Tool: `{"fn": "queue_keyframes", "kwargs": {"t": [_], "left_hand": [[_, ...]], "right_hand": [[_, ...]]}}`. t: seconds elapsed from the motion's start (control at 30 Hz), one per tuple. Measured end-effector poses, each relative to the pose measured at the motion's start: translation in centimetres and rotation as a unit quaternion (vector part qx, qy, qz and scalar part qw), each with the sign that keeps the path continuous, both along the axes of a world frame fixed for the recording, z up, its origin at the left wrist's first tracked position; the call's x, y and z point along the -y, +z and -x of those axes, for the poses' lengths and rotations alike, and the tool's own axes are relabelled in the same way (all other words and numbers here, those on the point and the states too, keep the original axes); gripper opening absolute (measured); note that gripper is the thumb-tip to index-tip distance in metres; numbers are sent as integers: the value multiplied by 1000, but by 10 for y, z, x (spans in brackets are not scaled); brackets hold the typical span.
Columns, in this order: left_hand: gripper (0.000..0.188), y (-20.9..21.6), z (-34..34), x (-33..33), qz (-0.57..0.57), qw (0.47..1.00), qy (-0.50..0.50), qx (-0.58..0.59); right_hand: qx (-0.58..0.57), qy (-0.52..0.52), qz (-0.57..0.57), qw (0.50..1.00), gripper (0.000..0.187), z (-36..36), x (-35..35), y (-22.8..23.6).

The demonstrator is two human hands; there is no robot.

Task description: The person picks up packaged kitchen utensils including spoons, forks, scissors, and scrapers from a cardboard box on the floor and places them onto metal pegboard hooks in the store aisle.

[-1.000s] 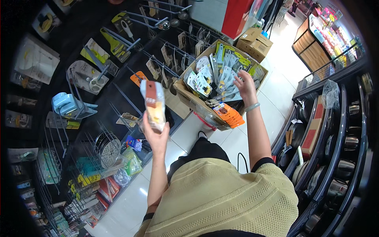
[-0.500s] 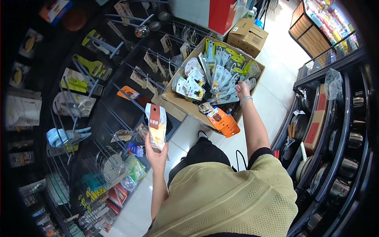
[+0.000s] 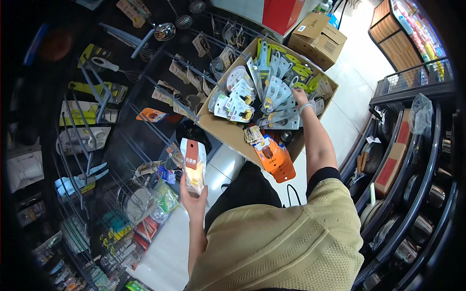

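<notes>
My left hand [image 3: 195,198] is closed round a clear plastic pack [image 3: 193,167] with a brown-red header and pale yellowish contents, held upright beside the hanging racks. Ahead and to the right, my right hand [image 3: 299,95] reaches into an open cardboard box [image 3: 224,132]. Its fingers are curled together by green-handled utensils [image 3: 302,72] and grey carded tools [image 3: 276,92]; what they grip is hidden. White carded packs [image 3: 238,107] lie at the box's left side. Orange carded packs [image 3: 274,157] lean over its near edge.
Hook racks with whisks, ladles and carded kitchen tools [image 3: 99,92] stand along the left. A closed brown carton [image 3: 318,40] sits beyond the box. Shelves of pans [image 3: 388,213] run down the right. White floor tiles [image 3: 347,87] show between box and shelves.
My right hand has moved farther in and leftward over the box's contents, toward the green-handled utensils. My left hand keeps hold of the pack. The whole view has shifted slightly.
</notes>
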State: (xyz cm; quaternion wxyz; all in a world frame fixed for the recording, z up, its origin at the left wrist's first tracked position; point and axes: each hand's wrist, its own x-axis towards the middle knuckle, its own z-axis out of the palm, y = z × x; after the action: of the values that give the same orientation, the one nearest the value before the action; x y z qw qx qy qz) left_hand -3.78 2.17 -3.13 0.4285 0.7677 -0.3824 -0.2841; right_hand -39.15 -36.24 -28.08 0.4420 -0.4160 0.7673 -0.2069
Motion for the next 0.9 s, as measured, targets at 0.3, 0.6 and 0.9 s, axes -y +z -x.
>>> {"fn": "queue_keyframes", "kwargs": {"t": [0.3,0.6,0.9], "left_hand": [[69,-6,-1,-2,-37,998,49,18],[70,-12,2,1,-45,998,52,-11],[72,-19,5,-9,-59,997,45,33]], "right_hand": [[-138,25,-66,988,91,-51,-2,11],[-172,-91,-58,979,87,-85,1,13],[-162,-5,51,985,71,-105,13,8]]}}
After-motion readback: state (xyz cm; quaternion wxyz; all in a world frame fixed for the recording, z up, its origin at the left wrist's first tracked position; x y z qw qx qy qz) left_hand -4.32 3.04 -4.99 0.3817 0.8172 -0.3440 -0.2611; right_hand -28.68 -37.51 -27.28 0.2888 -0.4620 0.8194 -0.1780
